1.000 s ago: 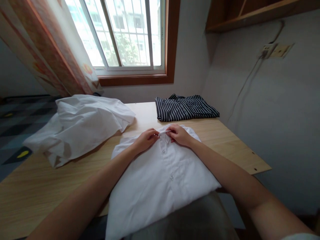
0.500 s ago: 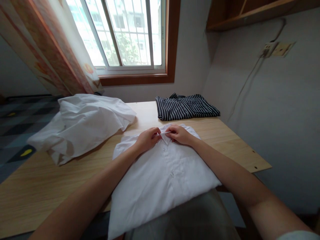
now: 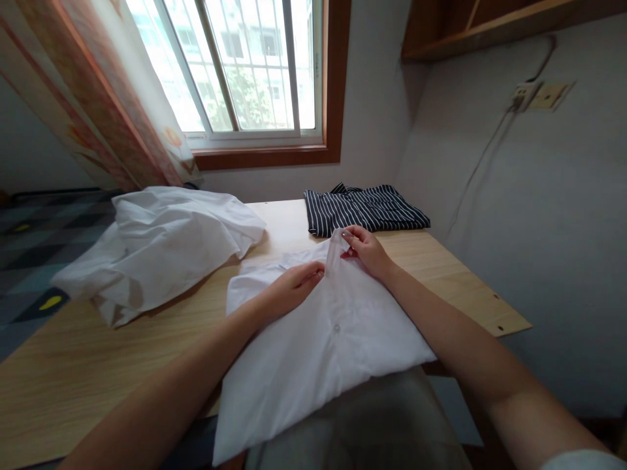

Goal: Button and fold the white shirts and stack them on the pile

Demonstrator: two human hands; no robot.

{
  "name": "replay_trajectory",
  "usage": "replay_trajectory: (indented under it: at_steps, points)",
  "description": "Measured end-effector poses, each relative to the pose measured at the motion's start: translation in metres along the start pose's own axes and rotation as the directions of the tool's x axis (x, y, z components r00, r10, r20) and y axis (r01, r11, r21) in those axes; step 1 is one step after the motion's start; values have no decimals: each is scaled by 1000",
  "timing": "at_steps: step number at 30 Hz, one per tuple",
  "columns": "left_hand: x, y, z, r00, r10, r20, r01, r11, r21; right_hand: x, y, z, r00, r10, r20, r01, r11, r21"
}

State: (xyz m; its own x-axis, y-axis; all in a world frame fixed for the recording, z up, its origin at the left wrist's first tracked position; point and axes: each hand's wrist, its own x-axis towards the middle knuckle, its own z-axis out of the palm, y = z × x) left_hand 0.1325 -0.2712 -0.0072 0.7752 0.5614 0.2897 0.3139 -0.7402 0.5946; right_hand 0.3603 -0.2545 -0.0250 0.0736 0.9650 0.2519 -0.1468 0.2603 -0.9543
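Observation:
A white button-up shirt (image 3: pixel 304 352) lies in front of me, its lower part hanging over the table's near edge towards my lap. My right hand (image 3: pixel 362 247) pinches the top of the shirt's button front and holds it raised off the table. Lower and to the left, my left hand (image 3: pixel 298 286) has its fingers closed on the shirt front beside the placket. One clear button (image 3: pixel 336 328) shows below the hands. The collar is hard to make out behind the lifted cloth.
Crumpled white cloth (image 3: pixel 166 251) covers the left of the wooden table (image 3: pixel 465 287). A folded black-and-white striped garment (image 3: pixel 365 210) lies at the back right. Beyond are a window (image 3: pixel 245 72) and a curtain (image 3: pixel 108 98); a wall shelf (image 3: pixel 470 39) hangs upper right.
My right hand has risen and moved slightly right, lifting the shirt's front edge. My left hand has shifted a little down and right along the cloth.

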Motion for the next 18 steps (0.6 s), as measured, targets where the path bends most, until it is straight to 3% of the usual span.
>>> replay_trajectory:
  at_steps: [3,6,13,18]
  points:
    - [-2,5,3,993,-115,-8,114,992,-62,1,-2,-1,1000,8,-28,-7,999,47]
    - [-2,4,3,976,-171,-133,176,984,29,2,-2,-4,999,7,-46,-3,997,77]
    - [1,2,-2,928,-189,-321,256,950,180,3,4,-4,1000,9,-25,-8,998,61]
    - [-1,-2,-5,955,-139,-263,190,966,177,6,2,-9,997,13,-77,-4,994,112]
